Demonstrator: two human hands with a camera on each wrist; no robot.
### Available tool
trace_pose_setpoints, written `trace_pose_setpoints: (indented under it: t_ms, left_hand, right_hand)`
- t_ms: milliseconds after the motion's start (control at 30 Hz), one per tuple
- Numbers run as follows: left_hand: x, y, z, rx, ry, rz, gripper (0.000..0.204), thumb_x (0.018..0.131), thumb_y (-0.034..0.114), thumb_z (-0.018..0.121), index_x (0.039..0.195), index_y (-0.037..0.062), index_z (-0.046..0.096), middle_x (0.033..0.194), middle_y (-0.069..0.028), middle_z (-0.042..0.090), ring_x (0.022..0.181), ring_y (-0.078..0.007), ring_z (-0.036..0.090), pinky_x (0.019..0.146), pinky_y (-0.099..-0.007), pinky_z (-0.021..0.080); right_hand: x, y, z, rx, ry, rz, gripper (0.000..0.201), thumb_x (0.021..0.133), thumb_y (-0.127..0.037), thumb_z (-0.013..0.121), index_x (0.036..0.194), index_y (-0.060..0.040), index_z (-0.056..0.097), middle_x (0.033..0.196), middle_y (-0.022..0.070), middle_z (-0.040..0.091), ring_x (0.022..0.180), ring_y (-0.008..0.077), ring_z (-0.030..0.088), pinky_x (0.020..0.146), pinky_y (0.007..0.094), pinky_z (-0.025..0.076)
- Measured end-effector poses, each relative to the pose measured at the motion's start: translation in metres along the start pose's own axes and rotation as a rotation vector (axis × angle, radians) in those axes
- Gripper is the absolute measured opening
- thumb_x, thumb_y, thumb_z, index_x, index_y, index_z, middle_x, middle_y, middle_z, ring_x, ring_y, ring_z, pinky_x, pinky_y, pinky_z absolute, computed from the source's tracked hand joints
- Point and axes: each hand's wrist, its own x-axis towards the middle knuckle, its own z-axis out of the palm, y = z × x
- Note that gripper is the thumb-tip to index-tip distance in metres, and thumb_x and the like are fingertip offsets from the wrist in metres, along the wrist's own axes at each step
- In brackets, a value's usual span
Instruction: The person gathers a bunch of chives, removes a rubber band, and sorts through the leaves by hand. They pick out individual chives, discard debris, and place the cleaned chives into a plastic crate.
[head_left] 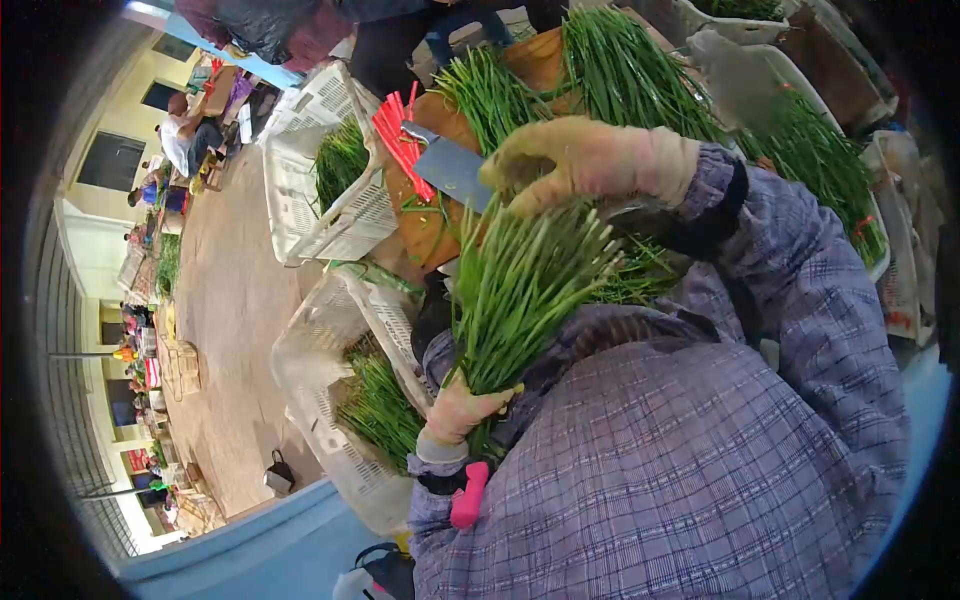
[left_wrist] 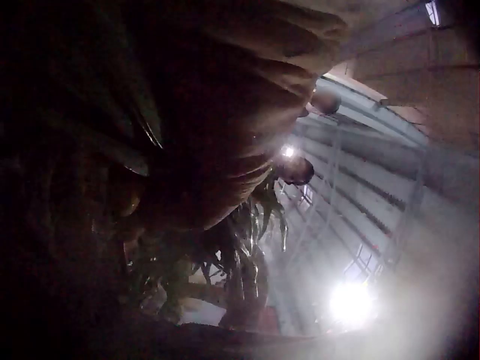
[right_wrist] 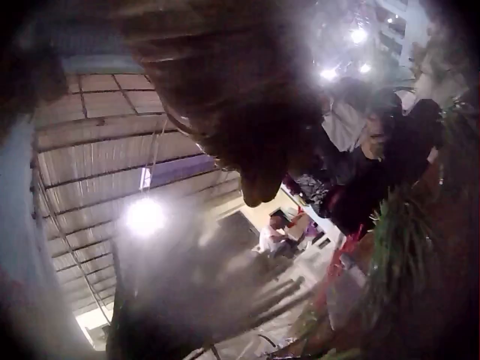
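Note:
In the head view my gloved left hand (head_left: 462, 410) grips a thick bundle of green chives (head_left: 520, 300) near its lower end, in front of my body. The pale ends of the stalks fan out upward. My gloved right hand (head_left: 610, 160) is above those ends, fingers bent and thumb apart, with nothing seen held in it. Just beside its fingertips a cleaver (head_left: 455, 172) lies flat on a wooden board (head_left: 425, 225). Red strips (head_left: 398, 135) lie by the cleaver's handle. Both wrist views are dark and hazy; chives (right_wrist: 401, 232) appear at the right wrist view's right side.
More chives (head_left: 640, 75) are heaped on the board's far side. White plastic crates (head_left: 300, 180) with chives stand to the left, and another crate (head_left: 890, 250) is at right. Beyond lies a brown floor (head_left: 230, 330) with people seated along the wall. Someone in dark clothes is across the board.

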Motion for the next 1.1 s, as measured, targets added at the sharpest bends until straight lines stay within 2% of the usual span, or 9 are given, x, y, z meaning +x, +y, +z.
trace_pose_setpoints:
  t_ms: [67,233,433,500,533,833,933,1033,1100]
  left_hand:
    - [0.002,0.006,-0.002,-0.068,-0.025,-0.074,0.042,0.077,0.006,0.074,0.114,-0.0005,0.056,0.079,-0.0040,0.065,0.058,-0.0093,0.057,0.052,-0.0251,0.047]
    - [-0.002,0.008,-0.002,-0.395,-0.043,-0.289,0.039,0.077,0.005,0.073,0.112,0.0003,0.057,0.080,-0.0036,0.065,0.059,-0.0098,0.057,0.052,-0.0251,0.047]
    - [-0.001,0.008,0.001,-0.369,-0.053,-0.296,0.035,0.077,0.000,0.069,0.110,0.0002,0.058,0.083,-0.0062,0.067,0.060,-0.0108,0.057,0.054,-0.0249,0.047]
    - [-0.003,0.008,0.000,-0.365,0.037,-0.234,0.034,0.077,0.000,0.070,0.109,-0.0002,0.058,0.083,-0.0064,0.066,0.061,-0.0110,0.058,0.054,-0.0249,0.047]
    - [-0.002,0.006,-0.001,-0.366,0.034,-0.235,0.034,0.077,0.000,0.070,0.109,-0.0002,0.058,0.083,-0.0064,0.066,0.061,-0.0110,0.058,0.054,-0.0249,0.047]
    - [0.001,0.003,-0.003,-0.314,-0.062,-0.291,0.033,0.076,-0.002,0.071,0.107,-0.0005,0.059,0.077,-0.0036,0.065,0.062,-0.0107,0.059,0.053,-0.0247,0.047]
    - [0.002,0.005,-0.002,-0.244,-0.038,-0.300,0.030,0.076,-0.002,0.070,0.104,-0.0005,0.061,0.078,-0.0051,0.066,0.063,-0.0110,0.059,0.054,-0.0244,0.047]
    - [-0.004,0.006,-0.002,-0.441,0.021,-0.262,0.028,0.075,-0.002,0.069,0.102,-0.0011,0.061,0.082,-0.0072,0.068,0.064,-0.0120,0.061,0.055,-0.0245,0.048]
    - [-0.006,0.000,-0.004,-0.447,0.006,-0.223,0.029,0.075,-0.001,0.068,0.103,-0.0021,0.061,0.086,-0.0089,0.069,0.065,-0.0130,0.061,0.056,-0.0246,0.049]
  right_hand:
    - [0.006,-0.004,0.008,-0.078,-0.275,0.084,0.043,0.080,-0.028,0.073,0.112,-0.0026,0.060,0.094,0.0124,0.066,0.088,0.0244,0.062,0.077,0.0350,0.049]
    - [0.001,-0.003,0.016,-0.053,-0.340,0.103,0.030,0.083,-0.017,0.069,0.108,-0.0029,0.061,0.091,0.0127,0.066,0.087,0.0245,0.063,0.078,0.0336,0.049]
    - [-0.004,0.011,-0.012,0.110,-0.197,0.130,0.021,0.085,-0.011,0.065,0.103,-0.0001,0.061,0.094,0.0106,0.067,0.080,0.0177,0.062,0.071,0.0321,0.050]
    - [-0.004,0.015,-0.040,0.172,-0.090,0.318,0.019,0.088,-0.010,0.063,0.102,0.0020,0.061,0.093,0.0103,0.067,0.078,0.0136,0.061,0.069,0.0286,0.050]
    - [-0.005,0.014,-0.042,0.228,-0.017,0.144,0.020,0.090,-0.010,0.060,0.104,0.0038,0.062,0.087,0.0089,0.066,0.073,0.0120,0.059,0.067,0.0266,0.049]
    - [0.003,-0.002,0.005,0.171,-0.229,0.331,0.034,0.086,-0.033,0.065,0.093,0.0007,0.067,0.076,0.0092,0.063,0.067,0.0158,0.058,0.065,0.0288,0.047]
    - [0.006,0.006,0.019,0.096,0.025,0.099,0.025,0.086,-0.027,0.066,0.085,-0.0012,0.067,0.071,0.0068,0.062,0.062,0.0150,0.054,0.060,0.0295,0.045]
    - [0.011,-0.009,-0.023,0.295,0.145,0.383,0.031,0.085,-0.036,0.064,0.088,-0.0056,0.070,0.076,0.0045,0.065,0.065,0.0093,0.055,0.058,0.0247,0.043]
    - [0.005,-0.009,-0.038,0.295,0.132,0.345,0.033,0.086,-0.039,0.064,0.086,-0.0067,0.070,0.073,0.0022,0.064,0.059,0.0073,0.050,0.051,0.0247,0.039]
